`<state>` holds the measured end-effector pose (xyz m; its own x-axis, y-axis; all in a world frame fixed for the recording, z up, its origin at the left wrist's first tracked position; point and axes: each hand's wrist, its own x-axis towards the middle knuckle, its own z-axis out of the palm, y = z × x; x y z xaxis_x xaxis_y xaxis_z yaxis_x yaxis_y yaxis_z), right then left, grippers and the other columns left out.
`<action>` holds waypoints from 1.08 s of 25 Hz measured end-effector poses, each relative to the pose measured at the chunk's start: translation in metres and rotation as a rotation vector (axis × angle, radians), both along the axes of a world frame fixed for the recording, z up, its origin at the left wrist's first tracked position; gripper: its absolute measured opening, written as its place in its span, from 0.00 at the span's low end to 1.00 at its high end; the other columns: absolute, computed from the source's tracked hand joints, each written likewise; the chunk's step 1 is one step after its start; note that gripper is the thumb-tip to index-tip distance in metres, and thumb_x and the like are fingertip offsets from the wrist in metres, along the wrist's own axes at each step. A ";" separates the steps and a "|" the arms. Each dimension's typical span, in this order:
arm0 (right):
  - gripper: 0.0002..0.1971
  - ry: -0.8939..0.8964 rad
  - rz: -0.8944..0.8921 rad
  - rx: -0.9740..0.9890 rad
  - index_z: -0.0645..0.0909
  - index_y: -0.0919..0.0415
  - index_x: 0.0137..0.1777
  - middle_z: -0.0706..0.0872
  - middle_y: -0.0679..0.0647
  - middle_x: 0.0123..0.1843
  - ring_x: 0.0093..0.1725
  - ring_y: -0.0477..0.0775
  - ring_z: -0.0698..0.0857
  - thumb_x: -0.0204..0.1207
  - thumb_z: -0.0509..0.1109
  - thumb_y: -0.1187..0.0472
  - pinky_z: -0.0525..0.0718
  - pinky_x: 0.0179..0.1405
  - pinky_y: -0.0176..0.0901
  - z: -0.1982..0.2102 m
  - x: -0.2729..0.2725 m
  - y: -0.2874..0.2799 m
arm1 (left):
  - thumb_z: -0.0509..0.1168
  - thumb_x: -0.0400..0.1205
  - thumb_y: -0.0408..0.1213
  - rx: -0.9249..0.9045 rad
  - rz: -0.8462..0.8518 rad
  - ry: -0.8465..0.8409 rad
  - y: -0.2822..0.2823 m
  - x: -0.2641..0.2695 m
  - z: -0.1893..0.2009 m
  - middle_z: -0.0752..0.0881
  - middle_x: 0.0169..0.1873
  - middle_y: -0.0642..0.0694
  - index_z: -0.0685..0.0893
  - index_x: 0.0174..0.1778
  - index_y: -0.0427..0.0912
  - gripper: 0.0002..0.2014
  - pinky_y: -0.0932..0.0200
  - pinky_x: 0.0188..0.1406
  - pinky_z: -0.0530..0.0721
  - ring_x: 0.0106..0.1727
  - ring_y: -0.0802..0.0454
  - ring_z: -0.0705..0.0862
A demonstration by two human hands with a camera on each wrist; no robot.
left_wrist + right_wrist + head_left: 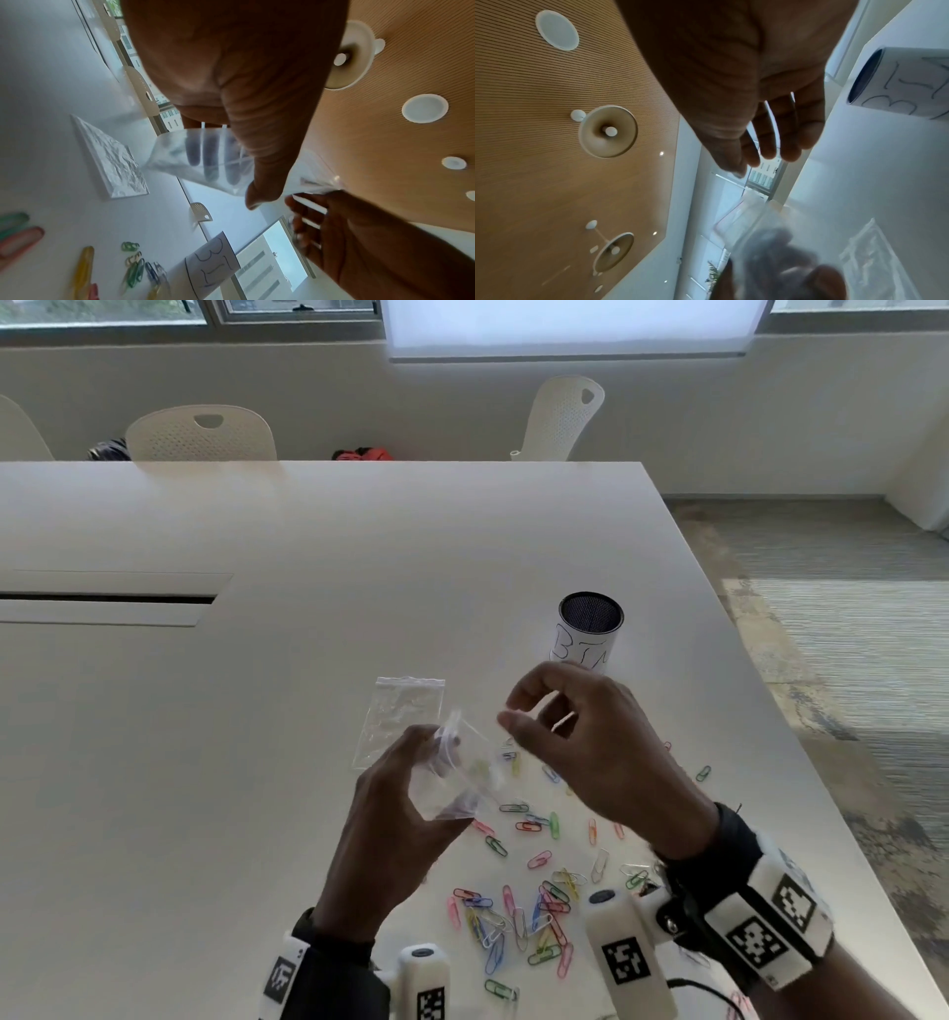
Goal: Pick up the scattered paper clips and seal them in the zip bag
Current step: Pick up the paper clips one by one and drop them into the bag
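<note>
A clear zip bag [462, 778] is held up off the table [257, 711] in the left hand [395, 819], thumb on the near face and fingers curled behind it, while the right hand [590, 752] is poised just beside the bag's mouth, fingers loosely bent, nothing seen between them. Two bags are counted, the second bag [400, 716] lying flat beyond the left hand. Several dozen paper clips [518, 911], too tangled to count, are scattered below both hands, and one cup [588, 629] stands beyond.
</note>
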<state>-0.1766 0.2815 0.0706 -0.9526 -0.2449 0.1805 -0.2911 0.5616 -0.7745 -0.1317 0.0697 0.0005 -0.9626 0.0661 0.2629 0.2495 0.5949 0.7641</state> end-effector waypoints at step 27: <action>0.26 -0.109 0.612 0.645 0.68 0.48 0.87 0.65 0.49 0.91 0.90 0.50 0.60 0.91 0.57 0.64 0.70 0.87 0.58 -0.121 -0.053 -0.008 | 0.86 0.73 0.40 -0.016 0.076 -0.162 -0.022 0.009 0.009 0.90 0.50 0.58 0.81 0.60 0.62 0.26 0.69 0.47 0.81 0.56 0.69 0.87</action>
<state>-0.2298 0.2736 -0.0504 -0.6254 -0.7385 -0.2520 -0.6258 0.6676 -0.4033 -0.1222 0.0479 0.0091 -0.9947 -0.0055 0.1030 0.0775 0.6201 0.7807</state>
